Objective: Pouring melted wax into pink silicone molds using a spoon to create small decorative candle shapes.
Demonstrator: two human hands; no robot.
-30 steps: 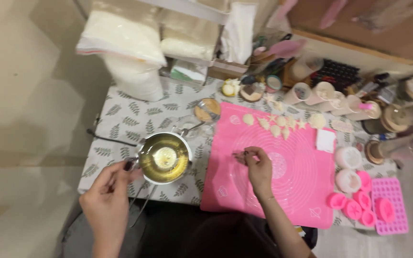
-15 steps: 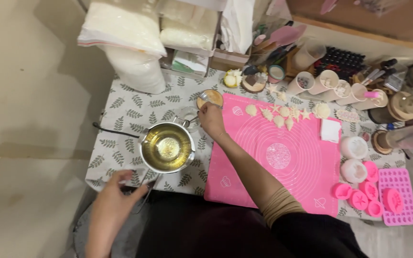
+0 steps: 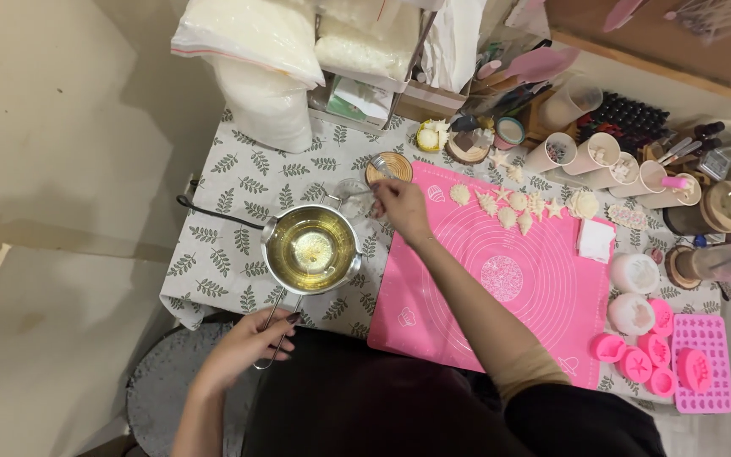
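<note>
I see table point(image 3: 230, 190) w/ leaf-print cloth. Pink silicone mat point(image 3: 509, 279) on its right half, cream wax shapes point(image 3: 518, 207) along mat's top edge. Steel melting pot point(image 3: 310, 250) w/ yellow liquid just left of mat. L hand point(image 3: 247, 347) fingers curled round pot's wire handle point(image 3: 277, 326) at table edge. R hand point(image 3: 399, 207) pinching small metal spoon point(image 3: 357, 193) just above pot.

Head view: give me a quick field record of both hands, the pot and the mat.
left hand: on the pot's wire handle at the table edge
right hand: pinching a small metal utensil above the pot
pot: metal, holds clear yellow liquid, on leaf-print cloth
mat: pink, pale shell and star shapes along its far edge
</note>
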